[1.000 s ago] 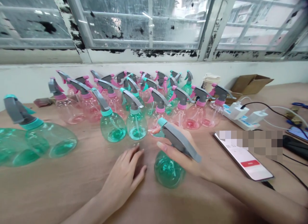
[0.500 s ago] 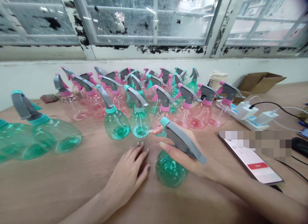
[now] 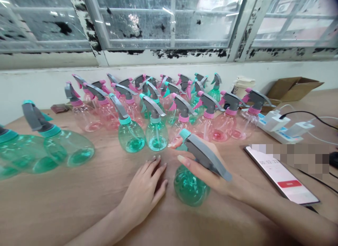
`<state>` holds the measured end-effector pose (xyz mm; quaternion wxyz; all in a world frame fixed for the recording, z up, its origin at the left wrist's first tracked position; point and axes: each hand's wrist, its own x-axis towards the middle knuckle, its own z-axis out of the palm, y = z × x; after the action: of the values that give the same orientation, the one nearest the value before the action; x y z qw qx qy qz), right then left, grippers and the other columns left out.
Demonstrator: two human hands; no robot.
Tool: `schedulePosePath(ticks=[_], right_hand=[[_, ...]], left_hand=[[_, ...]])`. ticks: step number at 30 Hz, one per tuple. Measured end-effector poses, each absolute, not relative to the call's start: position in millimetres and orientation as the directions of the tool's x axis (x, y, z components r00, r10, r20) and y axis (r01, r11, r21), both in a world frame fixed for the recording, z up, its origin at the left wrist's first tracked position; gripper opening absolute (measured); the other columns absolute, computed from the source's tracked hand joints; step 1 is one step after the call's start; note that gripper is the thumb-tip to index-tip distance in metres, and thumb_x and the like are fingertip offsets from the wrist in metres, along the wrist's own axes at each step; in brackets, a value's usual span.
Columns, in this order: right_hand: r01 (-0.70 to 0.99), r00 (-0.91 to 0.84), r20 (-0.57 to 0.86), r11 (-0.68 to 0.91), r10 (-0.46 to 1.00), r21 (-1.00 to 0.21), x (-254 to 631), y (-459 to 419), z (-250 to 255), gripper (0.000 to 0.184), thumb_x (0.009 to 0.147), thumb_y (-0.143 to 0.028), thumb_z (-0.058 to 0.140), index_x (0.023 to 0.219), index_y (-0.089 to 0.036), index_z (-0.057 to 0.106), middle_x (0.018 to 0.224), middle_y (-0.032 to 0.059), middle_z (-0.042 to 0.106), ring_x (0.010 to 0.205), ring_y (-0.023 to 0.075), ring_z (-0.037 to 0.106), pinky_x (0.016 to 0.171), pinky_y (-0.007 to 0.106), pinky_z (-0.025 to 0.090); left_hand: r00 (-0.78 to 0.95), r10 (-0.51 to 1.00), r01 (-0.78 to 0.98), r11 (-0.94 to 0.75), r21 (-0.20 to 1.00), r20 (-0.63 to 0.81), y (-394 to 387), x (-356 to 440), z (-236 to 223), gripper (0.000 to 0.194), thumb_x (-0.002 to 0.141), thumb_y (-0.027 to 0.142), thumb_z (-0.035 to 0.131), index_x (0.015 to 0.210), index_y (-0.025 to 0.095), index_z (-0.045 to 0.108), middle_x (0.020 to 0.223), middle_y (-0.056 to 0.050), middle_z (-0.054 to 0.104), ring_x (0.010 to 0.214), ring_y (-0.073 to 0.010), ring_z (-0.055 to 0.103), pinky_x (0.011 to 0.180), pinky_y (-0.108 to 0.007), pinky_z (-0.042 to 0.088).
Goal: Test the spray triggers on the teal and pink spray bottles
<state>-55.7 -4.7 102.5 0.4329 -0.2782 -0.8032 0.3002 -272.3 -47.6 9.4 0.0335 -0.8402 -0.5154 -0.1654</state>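
Note:
My right hand (image 3: 203,165) is wrapped round the neck of a green spray bottle (image 3: 190,189) with a grey and teal trigger head. The bottle is at the front of the table, and the hand hides its collar. Left of it, my left hand (image 3: 145,180) lies on the wooden tabletop (image 3: 105,203) with its fingers stretched out, holding nothing. Just beyond the left fingertips stand two green spray bottles, the nearer one (image 3: 156,136) upright beside the other (image 3: 131,138). A pink spray bottle (image 3: 182,124) is partly hidden behind my right hand.
Several pink and green spray bottles fill the back of the table. More green bottles (image 3: 79,147) stand at the left. On the right are a phone (image 3: 287,179), a power strip (image 3: 283,131) with chargers and cables, a cardboard box (image 3: 293,89) and a white cup (image 3: 243,85).
The whole view has shifted slightly, so everything appears a little further right. Both hands keep their pose, and the right one still grips the green spray bottle.

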Motion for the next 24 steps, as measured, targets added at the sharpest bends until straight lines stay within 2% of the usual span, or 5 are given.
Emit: schedulePosePath(ticks=[5, 9, 15, 19, 24], right_hand=[[0.099, -0.435, 0.557, 0.652, 0.708, -0.752, -53, -6, 98, 0.005, 0.089, -0.023, 0.058, 0.088, -0.025, 0.053, 0.074, -0.0053, 0.056, 0.062, 0.0099, 0.056, 0.059, 0.023, 0.049], [0.128, -0.435, 0.563, 0.667, 0.703, -0.734, -49, -10, 92, 0.012, 0.092, -0.025, 0.055, 0.081, -0.024, 0.051, 0.069, -0.0048, 0.052, 0.058, 0.0099, 0.053, 0.055, 0.023, 0.047], [0.129, -0.451, 0.548, 0.659, 0.705, -0.741, -54, -15, 105, 0.009, 0.086, -0.019, 0.06, 0.089, -0.025, 0.055, 0.077, -0.0024, 0.063, 0.063, 0.0122, 0.061, 0.059, 0.024, 0.052], [0.122, -0.453, 0.546, 0.656, 0.705, -0.745, -57, -13, 104, 0.005, 0.085, -0.019, 0.061, 0.086, -0.023, 0.058, 0.074, -0.0028, 0.061, 0.061, 0.0117, 0.06, 0.057, 0.024, 0.051], [0.095, -0.438, 0.556, 0.651, 0.707, -0.753, -57, -12, 90, 0.023, 0.089, -0.023, 0.058, 0.111, -0.023, 0.06, 0.087, 0.0012, 0.066, 0.072, 0.0153, 0.065, 0.069, 0.03, 0.055]], left_hand=[[0.417, 0.858, 0.878, -0.465, 0.109, 0.3, -48, -272, 9, 0.038, 0.098, 0.029, 0.046, 0.131, 0.014, 0.056, 0.136, -0.017, 0.056, 0.125, -0.0347, 0.051, 0.101, -0.055, 0.045], [0.417, 0.861, 0.881, -0.462, 0.104, 0.292, -49, -272, 11, 0.039, 0.098, 0.03, 0.046, 0.131, 0.012, 0.056, 0.137, -0.018, 0.055, 0.124, -0.035, 0.052, 0.1, -0.056, 0.045], [0.418, 0.858, 0.874, -0.469, 0.125, 0.297, -49, -273, 11, 0.035, 0.097, 0.029, 0.048, 0.129, 0.018, 0.058, 0.134, -0.015, 0.058, 0.126, -0.0337, 0.052, 0.1, -0.054, 0.046], [0.422, 0.86, 0.877, -0.467, 0.111, 0.287, -49, -272, 11, 0.036, 0.098, 0.028, 0.047, 0.128, 0.012, 0.058, 0.134, -0.019, 0.057, 0.126, -0.0352, 0.051, 0.1, -0.055, 0.045], [0.412, 0.859, 0.878, -0.463, 0.118, 0.304, -49, -271, 11, 0.036, 0.097, 0.028, 0.046, 0.128, 0.014, 0.058, 0.134, -0.017, 0.058, 0.126, -0.0342, 0.051, 0.101, -0.055, 0.044]])
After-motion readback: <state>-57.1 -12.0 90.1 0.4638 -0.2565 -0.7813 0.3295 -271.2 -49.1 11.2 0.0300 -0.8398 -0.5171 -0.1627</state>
